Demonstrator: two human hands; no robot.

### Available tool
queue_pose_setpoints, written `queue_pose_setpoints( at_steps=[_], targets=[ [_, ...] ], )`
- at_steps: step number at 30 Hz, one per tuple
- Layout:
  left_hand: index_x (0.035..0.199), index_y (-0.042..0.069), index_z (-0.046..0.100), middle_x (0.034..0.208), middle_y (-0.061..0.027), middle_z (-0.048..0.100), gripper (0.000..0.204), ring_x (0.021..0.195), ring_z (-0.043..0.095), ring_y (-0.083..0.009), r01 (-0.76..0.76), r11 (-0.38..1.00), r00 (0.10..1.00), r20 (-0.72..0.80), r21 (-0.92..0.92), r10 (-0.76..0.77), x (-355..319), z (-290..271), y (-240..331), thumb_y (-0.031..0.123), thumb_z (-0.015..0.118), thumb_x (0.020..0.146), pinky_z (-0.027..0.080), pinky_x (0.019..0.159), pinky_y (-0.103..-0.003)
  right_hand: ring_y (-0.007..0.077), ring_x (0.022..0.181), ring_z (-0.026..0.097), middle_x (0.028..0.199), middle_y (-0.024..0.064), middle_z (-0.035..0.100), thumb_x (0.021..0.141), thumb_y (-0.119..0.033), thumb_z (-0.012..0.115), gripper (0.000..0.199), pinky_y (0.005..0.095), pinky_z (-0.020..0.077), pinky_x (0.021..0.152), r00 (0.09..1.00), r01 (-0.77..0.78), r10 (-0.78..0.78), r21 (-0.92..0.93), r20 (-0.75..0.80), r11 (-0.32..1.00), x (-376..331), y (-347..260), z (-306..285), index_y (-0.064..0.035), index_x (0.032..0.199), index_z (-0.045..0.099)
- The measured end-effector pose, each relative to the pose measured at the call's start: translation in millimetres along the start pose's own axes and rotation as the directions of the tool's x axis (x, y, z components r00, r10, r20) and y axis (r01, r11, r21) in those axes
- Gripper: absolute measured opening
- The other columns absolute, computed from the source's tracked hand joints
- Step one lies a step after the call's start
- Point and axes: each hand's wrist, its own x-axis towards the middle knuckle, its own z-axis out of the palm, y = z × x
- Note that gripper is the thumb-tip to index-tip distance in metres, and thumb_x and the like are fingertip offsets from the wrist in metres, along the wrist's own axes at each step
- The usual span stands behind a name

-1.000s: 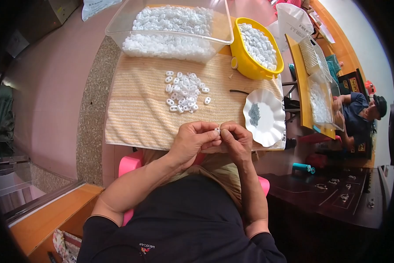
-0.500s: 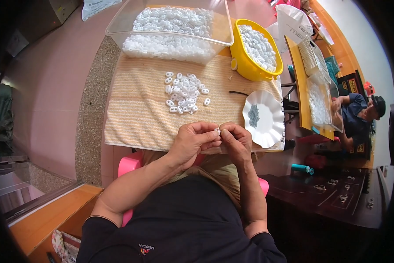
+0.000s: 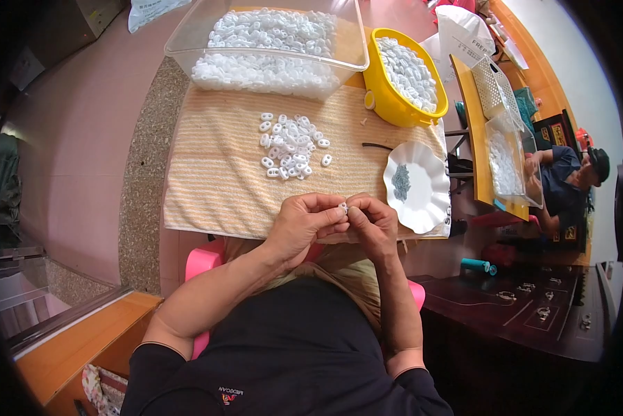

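Observation:
My left hand (image 3: pixel 310 222) pinches a small white plastic piece (image 3: pixel 344 207) between thumb and fingertips, near the front edge of the towel. Against it, the closed thumb and forefinger of my right hand (image 3: pixel 372 220) meet; what they grip, if anything, is too small to make out. Beyond my hands lies a loose pile of white oval plastic pieces with two holes (image 3: pixel 294 147). To the right of my right hand sits a white scalloped plate (image 3: pixel 428 197), bearing a heap of tiny grey-blue parts (image 3: pixel 401 182).
A striped towel (image 3: pixel 214 159) covers the table. At its far side stand a clear bin (image 3: pixel 270 59) and a yellow tub (image 3: pixel 372 76), both full of white pieces. A thin dark stick (image 3: pixel 376 145) lies by the plate. Far right, another person (image 3: pixel 566 177) works at a clear box.
Both hands keep almost the same place, with the fingertips shifting only slightly around the white piece. The pile and containers stay put.

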Motion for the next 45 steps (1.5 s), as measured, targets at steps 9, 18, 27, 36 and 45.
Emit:
queue_pose_setpoints(
  at_steps=[9, 18, 27, 36, 45],
  targets=[
    [0.105, -0.004, 0.062, 0.096, -0.0114, 0.066, 0.018, 0.083, 0.066, -0.0165, -0.012, 0.999, 1.000, -0.011, 0.048, 0.012, -1, 2, -1, 0.000, 0.063, 0.088, 0.058, 0.078, -0.029, 0.0063, 0.081, 0.055, 0.089, -0.0007, 0.059, 0.093, -0.011, 0.059, 0.011, 0.0203, 0.0460, 0.073, 0.999, -0.032, 0.032, 0.036, -0.008, 0.999, -2, -4, 1, -0.0001, 0.092, 0.061],
    [0.105, -0.003, 0.062, 0.096, -0.0104, 0.066, 0.018, 0.082, 0.066, -0.0153, -0.003, 0.999, 1.000, 0.000, 0.050, 0.003, -1, 2, -1, 0.002, 0.063, 0.088, 0.058, 0.076, -0.029, 0.0061, 0.080, 0.056, 0.089, 0.0000, 0.061, 0.094, -0.016, 0.060, 0.014, 0.0205, 0.0472, 0.071, 0.996, -0.091, 0.090, 0.083, 0.011, 0.992, -3, -7, 1, -0.0020, 0.093, 0.060],
    [0.105, -0.003, 0.062, 0.095, -0.0096, 0.066, 0.019, 0.082, 0.066, -0.0144, -0.004, 0.998, 1.000, 0.017, 0.060, 0.003, -1, 2, -1, 0.003, 0.064, 0.087, 0.058, 0.076, -0.029, 0.0064, 0.080, 0.056, 0.089, 0.0006, 0.061, 0.095, -0.017, 0.059, 0.016, 0.0208, 0.0476, 0.071, 0.996, -0.086, 0.084, 0.055, 0.027, 0.995, -3, -9, -1, -0.0013, 0.093, 0.060],
    [0.105, -0.003, 0.062, 0.094, -0.0093, 0.066, 0.018, 0.081, 0.065, -0.0141, -0.004, 0.996, 1.000, 0.010, 0.085, 0.003, -2, 2, -2, 0.002, 0.064, 0.087, 0.058, 0.076, -0.028, 0.0062, 0.080, 0.054, 0.088, 0.0002, 0.060, 0.095, -0.016, 0.058, 0.016, 0.0209, 0.0464, 0.072, 0.999, -0.044, 0.045, -0.028, 0.027, 0.999, -2, -8, 0, -0.0004, 0.091, 0.060],
    [0.105, -0.003, 0.062, 0.094, -0.0095, 0.066, 0.017, 0.081, 0.066, -0.0145, -0.002, 0.997, 1.000, -0.013, 0.077, 0.003, -2, 3, -2, 0.002, 0.063, 0.088, 0.058, 0.076, -0.029, 0.0074, 0.078, 0.057, 0.088, 0.0016, 0.062, 0.093, -0.015, 0.060, 0.015, 0.0217, 0.0485, 0.071, 0.997, -0.082, 0.082, 0.050, -0.004, 0.995, -2, -7, 0, 0.0002, 0.093, 0.062]
  ],
)
